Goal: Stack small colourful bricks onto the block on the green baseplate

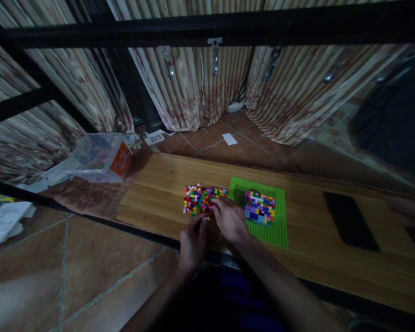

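A loose pile of small coloured building bricks [197,198] lies on the wooden board. My left hand [192,240] is at the pile's near edge, thumb and fingers pinched together, with a small light-coloured brick [206,218] at the fingertips. Over the pile's right side is my right hand [230,220], its fingers curled and closed among the bricks; whatever they grip is too small to make out. Just right of that hand lies a green studded baseplate [280,230], bearing a multicoloured block of packed bricks [260,206].
A black phone-like slab [351,221] rests on the board [152,193] to the right. Beyond the left end stands a clear plastic bin [98,157] with an orange label. Papers [229,139] lie on the tiled floor. Dark metal bars [193,32] and curtains are behind.
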Demonstrator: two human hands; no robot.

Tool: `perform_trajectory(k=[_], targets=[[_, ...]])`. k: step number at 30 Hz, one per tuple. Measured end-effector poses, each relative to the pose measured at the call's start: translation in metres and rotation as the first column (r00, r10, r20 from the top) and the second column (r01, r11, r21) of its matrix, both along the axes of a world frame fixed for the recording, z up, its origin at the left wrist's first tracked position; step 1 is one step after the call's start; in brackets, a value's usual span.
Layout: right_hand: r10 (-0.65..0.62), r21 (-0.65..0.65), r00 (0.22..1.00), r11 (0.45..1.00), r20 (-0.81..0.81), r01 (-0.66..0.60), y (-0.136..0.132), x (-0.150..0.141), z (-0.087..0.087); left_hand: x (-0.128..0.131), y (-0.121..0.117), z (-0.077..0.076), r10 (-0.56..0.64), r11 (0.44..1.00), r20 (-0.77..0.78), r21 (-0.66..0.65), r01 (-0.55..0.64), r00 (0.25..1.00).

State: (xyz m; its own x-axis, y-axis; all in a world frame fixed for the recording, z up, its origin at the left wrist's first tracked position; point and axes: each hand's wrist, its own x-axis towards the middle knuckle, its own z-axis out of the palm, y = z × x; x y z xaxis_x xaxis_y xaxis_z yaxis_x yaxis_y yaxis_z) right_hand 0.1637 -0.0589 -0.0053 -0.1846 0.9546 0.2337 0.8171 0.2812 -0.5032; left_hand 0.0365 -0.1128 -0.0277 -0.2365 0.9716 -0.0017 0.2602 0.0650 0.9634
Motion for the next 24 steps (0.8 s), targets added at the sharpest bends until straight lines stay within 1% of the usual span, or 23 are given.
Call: perform_trajectory(k=[3, 6, 9, 13, 17, 21, 24], targets=[[-0.005, 0.025, 0.992, 1.000, -0.128, 0.008, -0.008, 0.006, -0.002, 0.001, 0.003, 0.002, -0.006, 1.000, 0.012, -0.001, 0.006, 1.000], [0.054, 0.024, 0.968, 0.999, -0.245, -0.049, -0.021, 0.012, 0.001, 0.003, 0.005, 0.004, -0.047, 0.999, 0.016, 0.026, 0.046, 0.999], [0.091, 0.015, 0.952, 0.996, -0.292, -0.091, -0.032, 0.014, 0.005, 0.007, 0.005, 0.006, -0.105, 0.992, 0.001, 0.074, 0.105, 0.994], [0.056, 0.018, 0.950, 0.998, -0.306, -0.053, -0.037, 0.015, 0.008, 0.012, 0.004, 0.011, -0.139, 0.981, -0.016, 0.132, 0.140, 0.990], [0.052, 0.026, 0.916, 0.999, -0.397, -0.045, -0.037, 0.016, 0.007, 0.014, 0.002, 0.014, -0.145, 0.978, -0.015, 0.149, 0.146, 0.989], [0.002, 0.032, 0.899, 0.999, -0.438, 0.014, -0.042, 0.018, 0.006, 0.020, 0.002, 0.013, -0.144, 0.977, -0.011, 0.155, 0.144, 0.990], [-0.054, 0.011, 0.899, 0.998, -0.435, 0.065, -0.047, 0.022, 0.007, 0.024, 0.003, 0.010, -0.153, 0.977, -0.060, 0.142, 0.160, 0.986]])
